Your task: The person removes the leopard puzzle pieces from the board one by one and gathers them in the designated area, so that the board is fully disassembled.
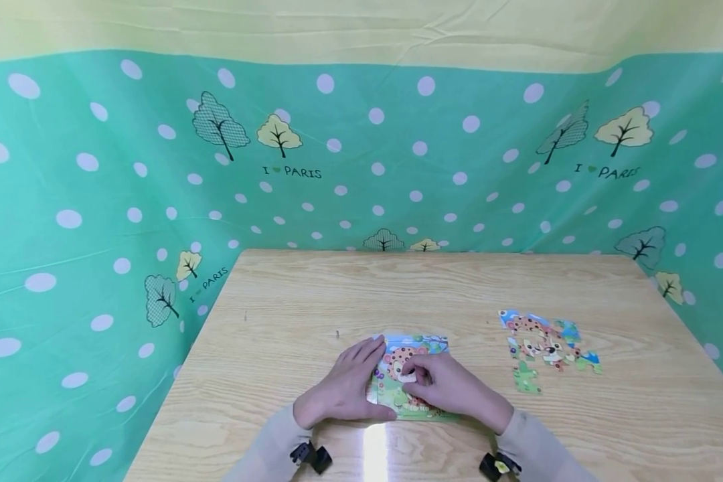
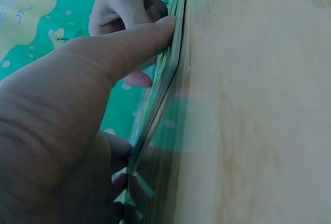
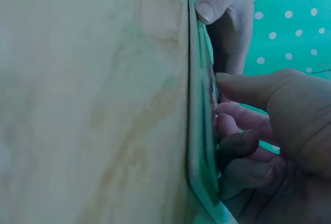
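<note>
A puzzle board point(image 1: 391, 410) with a spotted cartoon animal and green and blue scenery lies flat on the table. My left hand point(image 1: 352, 383) rests along its left side, the fingers stretched toward the far corner and the thumb at the near edge. In the left wrist view, the left thumb point(image 2: 139, 40) touches the board's rim. Over the middle of the picture, my right hand point(image 1: 448, 383) pinches a small pale puzzle piece point(image 1: 407, 378) between thumb and forefinger, low at the board. The right-hand fingers partly cover the picture.
Loose puzzle pieces point(image 1: 525, 378) lie spread to the right of the board, some touching, with parts of the same animal showing. Under everything is a wood-grain table point(image 1: 289, 294). A green dotted cloth point(image 1: 349, 147) hangs behind and beside it.
</note>
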### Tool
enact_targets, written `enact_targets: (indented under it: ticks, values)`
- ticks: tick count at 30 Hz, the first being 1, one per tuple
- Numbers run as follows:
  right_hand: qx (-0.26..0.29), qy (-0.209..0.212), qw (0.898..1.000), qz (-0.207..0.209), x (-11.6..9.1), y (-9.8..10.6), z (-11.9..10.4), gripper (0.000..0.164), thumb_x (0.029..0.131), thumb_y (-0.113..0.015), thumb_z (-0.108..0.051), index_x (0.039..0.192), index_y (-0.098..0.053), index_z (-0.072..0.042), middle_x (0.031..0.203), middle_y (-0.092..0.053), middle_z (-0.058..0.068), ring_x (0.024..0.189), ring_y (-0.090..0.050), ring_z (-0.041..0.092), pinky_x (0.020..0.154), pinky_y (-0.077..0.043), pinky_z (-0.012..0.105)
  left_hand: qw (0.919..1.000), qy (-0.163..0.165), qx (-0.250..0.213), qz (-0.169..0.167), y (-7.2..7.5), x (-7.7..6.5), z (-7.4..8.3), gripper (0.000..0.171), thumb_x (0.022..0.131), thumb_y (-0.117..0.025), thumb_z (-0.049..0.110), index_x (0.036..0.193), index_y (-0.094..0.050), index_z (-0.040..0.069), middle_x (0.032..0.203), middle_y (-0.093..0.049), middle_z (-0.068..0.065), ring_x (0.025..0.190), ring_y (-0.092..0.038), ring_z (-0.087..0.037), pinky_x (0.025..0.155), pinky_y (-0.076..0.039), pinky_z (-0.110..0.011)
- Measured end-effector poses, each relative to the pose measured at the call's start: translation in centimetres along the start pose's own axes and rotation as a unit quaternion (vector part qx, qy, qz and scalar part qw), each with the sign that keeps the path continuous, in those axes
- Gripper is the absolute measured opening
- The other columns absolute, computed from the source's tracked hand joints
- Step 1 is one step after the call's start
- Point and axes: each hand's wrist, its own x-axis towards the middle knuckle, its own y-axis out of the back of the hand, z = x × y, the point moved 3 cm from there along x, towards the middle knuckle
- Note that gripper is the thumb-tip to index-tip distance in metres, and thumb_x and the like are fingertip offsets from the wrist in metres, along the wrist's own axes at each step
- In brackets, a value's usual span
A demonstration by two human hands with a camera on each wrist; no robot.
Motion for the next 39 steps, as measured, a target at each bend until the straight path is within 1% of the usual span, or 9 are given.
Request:
enact_targets:
  ticks: [4, 8, 11, 17, 22, 26, 29, 34, 39]
  values:
    - [-0.014, -0.012, 1.0, -0.012, -0.4, 0.43, 0.01, 0.02, 0.097, -0.079, -0.031, 0.106, -0.075, -0.014, 0.07, -0.056, -0.012, 0.058, -0.047, -0.001, 0.059, -0.044, 0.021, 1.0, 0.001, -0.002, 0.001, -0.02, 0.04, -0.02, 0.124, 0.081, -0.077, 0.073, 0.172, -0.019, 0.011, 0.181, -0.013, -0.003, 0.167, -0.014, -0.031, 0.134, -0.017, -0.059]
    - [-0.036, -0.014, 0.999, -0.018, -0.69, 0.71, 0.0, 0.016, 0.098, -0.079, -0.034, 0.091, -0.072, -0.02, 0.066, -0.055, -0.014, 0.056, -0.047, -0.001, 0.057, -0.043, 0.021, 1.0, 0.001, -0.004, 0.002, -0.02, 0.02, -0.05, 0.125, 0.081, -0.077, 0.073, 0.172, -0.019, 0.011, 0.181, -0.013, -0.003, 0.167, -0.014, -0.03, 0.134, -0.017, -0.059]
    - [-0.057, -0.006, 0.998, -0.009, -0.61, 0.64, -0.23, 0.018, 0.099, -0.077, -0.035, 0.086, -0.071, -0.024, 0.067, -0.056, -0.017, 0.058, -0.047, -0.003, 0.058, -0.044, 0.019, 1.0, 0.0, -0.004, 0.001, -0.01, -0.01, -0.07, 0.125, 0.081, -0.077, 0.073, 0.172, -0.019, 0.011, 0.181, -0.013, -0.003, 0.167, -0.014, -0.031, 0.134, -0.017, -0.059]
    - [-0.082, 0.021, 0.996, 0.025, -0.15, 0.12, -0.72, 0.009, 0.098, -0.077, -0.033, 0.093, -0.075, -0.025, 0.076, -0.058, -0.02, 0.066, -0.049, -0.004, 0.063, -0.046, 0.018, 1.0, 0.002, -0.002, 0.001, 0.24, -0.04, -0.03, 0.125, 0.081, -0.078, 0.073, 0.171, -0.019, 0.01, 0.181, -0.012, -0.003, 0.167, -0.014, -0.031, 0.134, -0.016, -0.059]
    - [-0.069, 0.034, 0.997, -0.023, -0.38, -0.24, -0.53, 0.019, 0.09, -0.087, -0.035, 0.092, -0.076, -0.021, 0.073, -0.057, -0.019, 0.065, -0.048, -0.005, 0.06, -0.047, 0.017, 1.0, 0.003, -0.007, -0.001, 0.18, -0.02, 0.01, 0.124, 0.081, -0.078, 0.072, 0.171, -0.019, 0.011, 0.181, -0.013, -0.003, 0.167, -0.014, -0.031, 0.134, -0.017, -0.059]
    - [-0.052, 0.036, 0.997, -0.053, -0.55, -0.18, -0.46, 0.022, 0.086, -0.09, -0.037, 0.092, -0.077, -0.02, 0.074, -0.057, -0.017, 0.065, -0.048, -0.005, 0.06, -0.047, 0.016, 1.0, 0.004, -0.006, 0.0, 0.06, 0.01, 0.02, 0.125, 0.08, -0.078, 0.072, 0.171, -0.02, 0.011, 0.181, -0.013, -0.003, 0.167, -0.014, -0.031, 0.134, -0.017, -0.059]
    - [-0.054, 0.034, 0.996, -0.064, -0.68, 0.01, -0.52, 0.023, 0.085, -0.09, -0.038, 0.093, -0.077, -0.021, 0.077, -0.059, -0.016, 0.068, -0.049, -0.004, 0.062, -0.047, 0.017, 1.0, 0.004, -0.003, 0.001, 0.03, 0.03, 0.05, 0.125, 0.08, -0.079, 0.072, 0.171, -0.02, 0.01, 0.181, -0.014, -0.004, 0.167, -0.015, -0.031, 0.134, -0.017, -0.059]
    - [-0.069, 0.027, 0.994, -0.078, -0.87, 0.32, -0.66, 0.035, 0.079, -0.093, -0.047, 0.098, -0.077, -0.023, 0.086, -0.064, -0.016, 0.074, -0.051, -0.002, 0.066, -0.046, 0.019, 1.0, 0.003, 0.0, 0.003, 0.05, 0.03, 0.07, 0.126, 0.08, -0.079, 0.072, 0.171, -0.02, 0.01, 0.181, -0.014, -0.004, 0.167, -0.015, -0.031, 0.134, -0.017, -0.059]
    - [-0.069, 0.01, 0.995, -0.067, -0.8, 0.57, -0.61, 0.037, 0.078, -0.092, -0.049, 0.1, -0.076, -0.023, 0.085, -0.063, -0.014, 0.073, -0.049, -0.001, 0.065, -0.045, 0.02, 1.0, -0.002, -0.005, 0.0, 0.21, -0.03, 0.12, 0.124, 0.081, -0.078, 0.072, 0.171, -0.019, 0.01, 0.181, -0.014, -0.005, 0.167, -0.014, -0.031, 0.134, -0.017, -0.059]
